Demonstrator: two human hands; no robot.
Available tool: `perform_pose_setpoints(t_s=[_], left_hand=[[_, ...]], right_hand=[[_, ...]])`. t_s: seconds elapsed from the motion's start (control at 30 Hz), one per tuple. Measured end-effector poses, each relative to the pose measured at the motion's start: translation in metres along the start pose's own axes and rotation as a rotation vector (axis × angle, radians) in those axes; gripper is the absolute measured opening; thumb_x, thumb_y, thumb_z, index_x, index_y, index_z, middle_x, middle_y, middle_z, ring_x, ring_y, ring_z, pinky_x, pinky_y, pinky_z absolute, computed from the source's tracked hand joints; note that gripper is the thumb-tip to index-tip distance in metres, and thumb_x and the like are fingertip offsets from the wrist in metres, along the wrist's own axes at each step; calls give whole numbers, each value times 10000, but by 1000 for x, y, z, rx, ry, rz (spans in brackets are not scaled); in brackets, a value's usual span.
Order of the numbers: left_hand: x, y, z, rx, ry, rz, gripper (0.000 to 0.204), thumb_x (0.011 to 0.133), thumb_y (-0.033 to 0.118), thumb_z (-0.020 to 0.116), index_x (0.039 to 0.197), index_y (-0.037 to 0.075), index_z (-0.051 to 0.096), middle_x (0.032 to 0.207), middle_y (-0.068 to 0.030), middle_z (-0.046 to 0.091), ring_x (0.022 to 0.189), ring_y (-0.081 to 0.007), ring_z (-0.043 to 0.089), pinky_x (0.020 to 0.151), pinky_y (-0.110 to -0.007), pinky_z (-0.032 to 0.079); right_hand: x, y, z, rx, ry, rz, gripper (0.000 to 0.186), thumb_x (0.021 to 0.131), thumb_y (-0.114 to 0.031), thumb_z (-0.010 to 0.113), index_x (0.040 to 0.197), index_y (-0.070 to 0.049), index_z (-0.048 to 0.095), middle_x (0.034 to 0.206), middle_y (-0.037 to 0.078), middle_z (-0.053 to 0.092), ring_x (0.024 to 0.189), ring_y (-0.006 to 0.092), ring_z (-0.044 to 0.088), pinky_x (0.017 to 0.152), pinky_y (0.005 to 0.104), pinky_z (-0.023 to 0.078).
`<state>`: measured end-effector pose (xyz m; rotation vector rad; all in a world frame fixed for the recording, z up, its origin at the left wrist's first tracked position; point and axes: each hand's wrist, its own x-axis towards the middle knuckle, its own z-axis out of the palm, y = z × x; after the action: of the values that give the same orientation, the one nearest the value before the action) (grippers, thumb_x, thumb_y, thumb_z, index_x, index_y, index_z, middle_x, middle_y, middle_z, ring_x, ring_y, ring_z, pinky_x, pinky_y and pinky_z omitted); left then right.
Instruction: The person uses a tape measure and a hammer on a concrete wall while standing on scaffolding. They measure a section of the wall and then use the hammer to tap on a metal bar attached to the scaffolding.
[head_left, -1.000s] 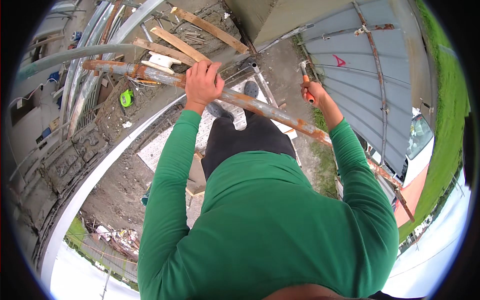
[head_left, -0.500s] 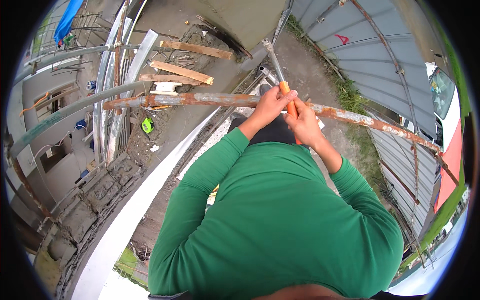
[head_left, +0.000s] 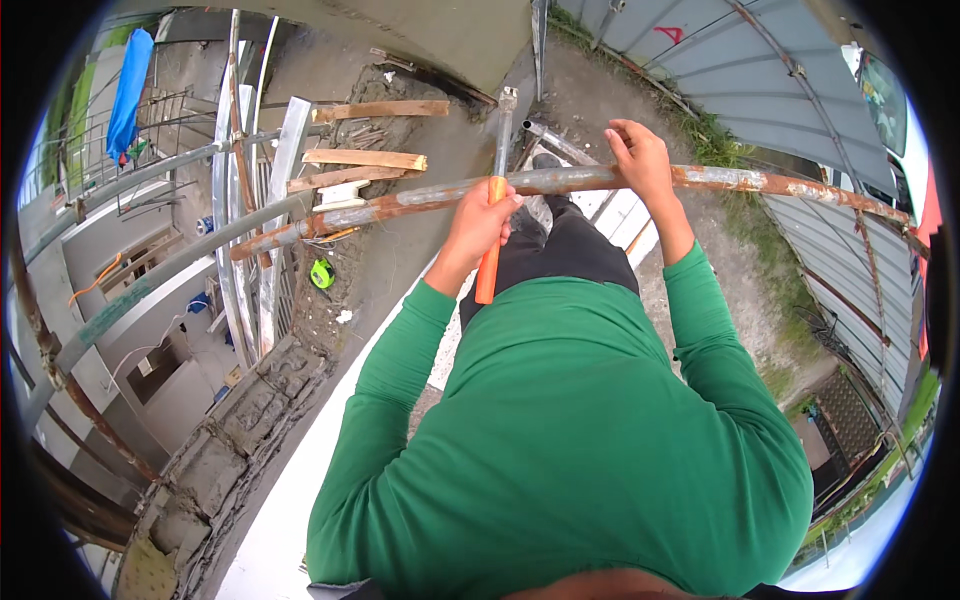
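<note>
My left hand (head_left: 476, 226) is closed round the orange grip of a hammer (head_left: 488, 270). Its metal shaft points away from me, and the small head at its far end appears edge-on. Just beyond that hand a rusty steel pipe (head_left: 575, 180) runs crosswise in front of my body. My right hand (head_left: 643, 165) is empty, fingers loosely apart and thumb out to the left. It overlaps the pipe in view; whether it touches the pipe I cannot tell.
Wooden planks (head_left: 365, 159) and a white plastic piece (head_left: 342, 194) lie beyond the pipe at left, near upright metal channels (head_left: 285, 140). A bright green tool (head_left: 322, 274) rests on rough concrete. Corrugated metal sheets (head_left: 700, 70) stand at right. A loose metal tube (head_left: 560, 142) lies ahead.
My right hand has let go of the hammer and moved right and up. The hammer, now in my left hand alone, has shifted left. The whole view has turned slightly.
</note>
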<state>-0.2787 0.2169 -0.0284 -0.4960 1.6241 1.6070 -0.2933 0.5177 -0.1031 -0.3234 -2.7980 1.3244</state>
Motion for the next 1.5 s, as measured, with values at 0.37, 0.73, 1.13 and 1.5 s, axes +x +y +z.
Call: perform_pose_setpoints(t_s=[0.37, 0.73, 1.13, 1.5], left_hand=[[-46, 28, -69, 990, 27, 362, 334, 926, 183, 713, 1198, 3, 640, 796, -145, 675, 645, -301, 669, 632, -422, 536], [26, 104, -23, 1699, -134, 339, 300, 968, 268, 682, 1125, 20, 621, 933, -240, 734, 889, -463, 707, 779, -564, 558], [219, 17, -4, 1839, -356, 331, 327, 1024, 303, 577, 1207, 38, 632, 1072, -207, 745, 1009, -422, 718, 878, -532, 566], [263, -54, 40, 1867, -828, 346, 349, 1068, 383, 514, 1258, 107, 611, 1037, -174, 754, 999, -404, 728, 883, -551, 561]], right_hand=[[14, 42, 16, -157, -4, 189, 255, 993, -306, 650, 1084, -97, 763, 1023, 125, 777, 934, 331, 747, 848, 435, 579], [6, 51, 18, 10, 320, 41, 171, 976, -259, 679, 1005, -105, 747, 932, 103, 764, 802, 301, 745, 736, 411, 589], [-1, 52, 9, -195, 326, -4, 89, 943, -201, 689, 987, -135, 729, 872, 26, 728, 762, 273, 724, 682, 402, 586], [1, 57, 10, -196, 374, 93, 81, 922, -183, 710, 970, -121, 730, 846, 50, 724, 721, 281, 718, 650, 401, 573]])
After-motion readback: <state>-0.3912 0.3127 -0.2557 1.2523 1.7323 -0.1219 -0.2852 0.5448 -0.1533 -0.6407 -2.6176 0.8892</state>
